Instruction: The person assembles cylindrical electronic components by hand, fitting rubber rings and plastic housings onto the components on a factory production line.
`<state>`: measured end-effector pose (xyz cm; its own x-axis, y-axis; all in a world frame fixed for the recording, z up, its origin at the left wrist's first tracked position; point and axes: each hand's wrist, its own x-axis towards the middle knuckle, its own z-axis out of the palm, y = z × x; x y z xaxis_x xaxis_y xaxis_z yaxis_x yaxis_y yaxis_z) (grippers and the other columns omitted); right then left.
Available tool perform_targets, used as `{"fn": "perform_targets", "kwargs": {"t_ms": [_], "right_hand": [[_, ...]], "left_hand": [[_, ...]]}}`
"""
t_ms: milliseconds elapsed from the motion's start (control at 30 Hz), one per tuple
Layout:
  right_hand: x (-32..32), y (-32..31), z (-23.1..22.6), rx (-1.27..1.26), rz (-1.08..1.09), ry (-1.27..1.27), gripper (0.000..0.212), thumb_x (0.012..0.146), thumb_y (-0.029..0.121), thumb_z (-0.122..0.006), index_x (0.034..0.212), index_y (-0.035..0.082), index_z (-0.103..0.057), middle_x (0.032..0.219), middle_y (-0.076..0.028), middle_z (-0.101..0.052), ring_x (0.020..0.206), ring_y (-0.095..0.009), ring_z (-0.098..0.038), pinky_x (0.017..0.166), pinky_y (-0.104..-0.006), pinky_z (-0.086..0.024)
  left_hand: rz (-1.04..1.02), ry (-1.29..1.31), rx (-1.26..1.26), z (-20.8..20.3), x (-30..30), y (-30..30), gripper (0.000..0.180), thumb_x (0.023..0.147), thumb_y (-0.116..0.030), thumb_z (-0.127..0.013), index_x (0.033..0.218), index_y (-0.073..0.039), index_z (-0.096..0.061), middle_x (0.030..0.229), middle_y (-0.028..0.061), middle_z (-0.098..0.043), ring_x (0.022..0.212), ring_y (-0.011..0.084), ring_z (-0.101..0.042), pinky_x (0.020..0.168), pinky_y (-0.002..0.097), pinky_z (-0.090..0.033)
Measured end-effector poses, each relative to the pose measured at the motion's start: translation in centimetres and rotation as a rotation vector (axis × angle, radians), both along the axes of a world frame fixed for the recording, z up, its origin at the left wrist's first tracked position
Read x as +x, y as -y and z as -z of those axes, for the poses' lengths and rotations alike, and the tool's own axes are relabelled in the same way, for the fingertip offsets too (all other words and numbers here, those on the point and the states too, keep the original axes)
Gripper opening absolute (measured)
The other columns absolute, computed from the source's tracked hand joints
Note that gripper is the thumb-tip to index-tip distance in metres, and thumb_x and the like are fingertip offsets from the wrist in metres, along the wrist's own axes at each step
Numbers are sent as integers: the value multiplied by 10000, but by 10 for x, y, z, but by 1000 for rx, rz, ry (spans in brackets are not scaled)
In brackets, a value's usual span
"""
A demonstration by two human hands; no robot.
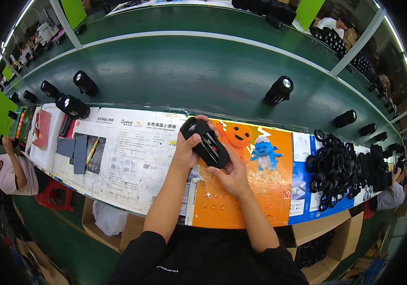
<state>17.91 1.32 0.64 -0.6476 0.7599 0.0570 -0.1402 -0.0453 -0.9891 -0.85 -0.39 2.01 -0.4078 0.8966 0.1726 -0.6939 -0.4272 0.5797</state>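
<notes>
Above the table, a black rounded speaker housing (pixel 214 153) lies tilted between my two hands, one long side facing up. A long recess in that side shows small silver and red details, too small to make out. My left hand (pixel 186 148) is closed round its upper left end, the thumb on top and the fingers behind. At the lower right end my right hand (pixel 234 175) grips it, the thumb beneath and the fingers along the far side. Under the hands lies an orange printed sheet (pixel 270 190) with cartoon figures; a few tiny parts rest on it.
A heap of black rings (pixel 331 164) lies on the right. Black cylindrical speakers (pixel 279 90) stand along the green conveyor (pixel 184 71). Left are a yellow pen (pixel 92 151), grey strips (pixel 80 154) and a white foam tray (pixel 47 142). Open cartons (pixel 350 240) stand below; other people sit both sides.
</notes>
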Motion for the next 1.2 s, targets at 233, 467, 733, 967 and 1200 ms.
{"fn": "perform_targets", "kwargs": {"t_ms": [233,467,733,967,1200], "right_hand": [[2,-2,4,-64,-3,-54,863,933,10,-891,1655,-46,-422,1522,-150,-615,1367,-226,-659,1199,-384,-535],[3,-3,5,-59,-46,-47,915,910,-62,-882,1676,-40,-383,1572,-155,-582,1436,-237,-611,1209,-386,-532],[11,-4,8,4,-4,-80,891,913,-3,-903,1663,-35,-423,1550,-149,-602,1416,-239,-628,1236,-396,-500],[20,-9,-16,164,-90,147,860,927,144,-931,1652,5,-489,1490,-138,-649,1381,-202,-634,1158,-390,-544],[157,-152,-57,777,525,707,273,1023,79,-753,1295,71,-770,1250,-128,-780,1033,-255,-763,894,-397,-619]], "left_hand": [[76,-3,-55,4,1,-1,679,854,-334,-968,1355,-36,-620,1159,123,-729,1086,292,-760,946,427,-665],[32,-74,-51,6,2,6,525,901,-235,-887,1315,-30,-636,1141,127,-741,1065,282,-766,964,413,-649],[43,-42,-58,4,16,2,483,897,-214,-871,1289,-26,-659,1109,129,-753,1049,285,-771,966,422,-642],[7,-98,-62,6,6,8,511,904,-258,-839,1301,-16,-627,1098,146,-717,1017,282,-751,932,424,-641],[23,-336,-105,-6,6,15,518,895,-270,-836,1293,-24,-615,1090,134,-700,1028,280,-728,948,416,-612]]}}
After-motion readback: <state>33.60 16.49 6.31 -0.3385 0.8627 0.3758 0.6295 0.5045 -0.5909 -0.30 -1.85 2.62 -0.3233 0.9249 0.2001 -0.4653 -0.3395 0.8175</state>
